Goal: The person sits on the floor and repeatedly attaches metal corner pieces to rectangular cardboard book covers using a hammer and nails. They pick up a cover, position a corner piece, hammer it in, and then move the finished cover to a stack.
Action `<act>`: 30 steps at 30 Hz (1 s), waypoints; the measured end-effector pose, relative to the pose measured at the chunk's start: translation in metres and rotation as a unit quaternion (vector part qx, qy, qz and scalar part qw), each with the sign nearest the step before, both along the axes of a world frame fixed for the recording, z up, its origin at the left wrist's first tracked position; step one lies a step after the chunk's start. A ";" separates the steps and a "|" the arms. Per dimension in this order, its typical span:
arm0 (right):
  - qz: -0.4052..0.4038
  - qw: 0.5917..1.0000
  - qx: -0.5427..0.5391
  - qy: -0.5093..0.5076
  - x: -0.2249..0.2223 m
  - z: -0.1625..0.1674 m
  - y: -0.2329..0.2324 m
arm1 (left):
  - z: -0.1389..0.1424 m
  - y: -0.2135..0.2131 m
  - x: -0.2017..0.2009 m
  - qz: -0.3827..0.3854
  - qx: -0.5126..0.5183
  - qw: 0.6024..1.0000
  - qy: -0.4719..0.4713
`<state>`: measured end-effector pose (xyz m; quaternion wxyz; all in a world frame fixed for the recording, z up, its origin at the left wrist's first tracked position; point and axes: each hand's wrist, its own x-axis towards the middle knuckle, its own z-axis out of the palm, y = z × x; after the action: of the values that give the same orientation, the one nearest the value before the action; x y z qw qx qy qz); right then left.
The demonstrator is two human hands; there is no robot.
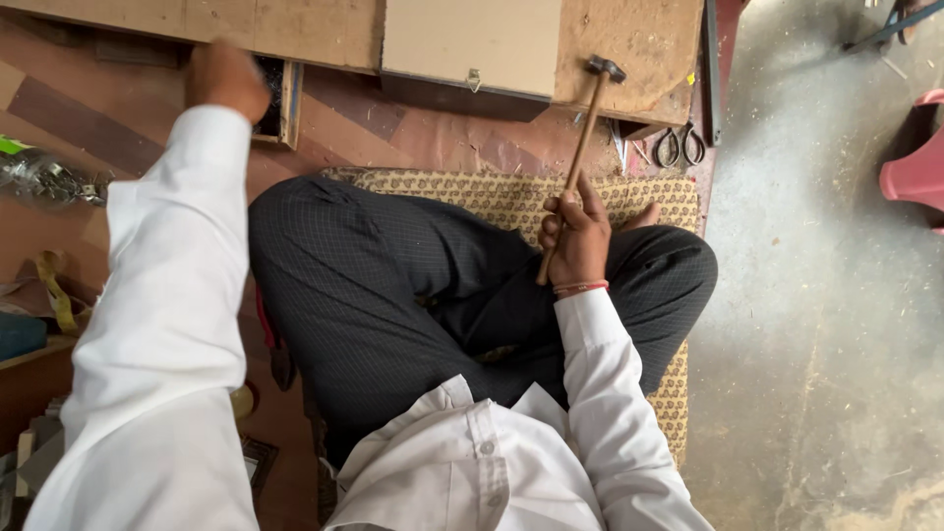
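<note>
Near the middle of the frame, the right hand (578,239) is closed around a hammer (580,147), its grip wrapped on the lower part of the thin wooden handle while the small dark metal head stands up toward the upper middle of the picture, over the edge of a worn board (639,44). The hammer looks light overall but top-heavy: the handle is stiff and slender, the steel head carries most of the weight, so a hold low on the shaft, as shown, gives swing, while a hold nearer the head would give finer control. The bare wood seems dry and not slippery. At the upper left, the left hand (228,79) reaches out to a small dark wooden box (280,98) set against the board; whether its grip is open or holding something I cannot tell, since only the back of the hand shows and it is blurred. A pale flat panel (472,44) with a small metal latch lies on the board beside the hammer head. The person sits cross-legged on a patterned mat (492,192), and a pair of pliers (678,146) lies on the floor just right of the hammer.
</note>
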<state>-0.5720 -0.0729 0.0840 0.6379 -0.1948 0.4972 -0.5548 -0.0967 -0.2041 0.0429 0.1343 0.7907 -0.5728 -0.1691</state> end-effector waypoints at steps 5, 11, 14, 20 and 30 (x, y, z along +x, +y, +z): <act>-0.003 0.999 0.022 0.031 0.007 -0.003 0.001 | 0.005 0.042 -0.005 -0.014 -0.005 1.000 0.015; -0.005 0.999 0.020 0.040 0.003 -0.016 0.002 | -0.005 0.042 -0.007 0.014 -0.020 1.000 -0.015; -0.016 0.998 0.023 0.053 0.002 -0.032 0.004 | -0.019 0.043 -0.002 -0.018 -0.016 0.999 -0.028; -0.040 0.998 0.042 0.030 0.002 -0.032 -0.003 | -0.003 0.025 -0.017 -0.082 0.037 0.987 -0.130; -0.034 0.998 0.046 -0.021 0.006 -0.002 0.000 | 0.009 0.047 -0.026 -0.001 -0.063 0.998 -0.013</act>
<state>-0.5656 -0.0734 0.0823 0.6376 -0.1368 0.5146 -0.5567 -0.1229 -0.1568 0.0519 0.1760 0.7825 -0.5846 -0.1221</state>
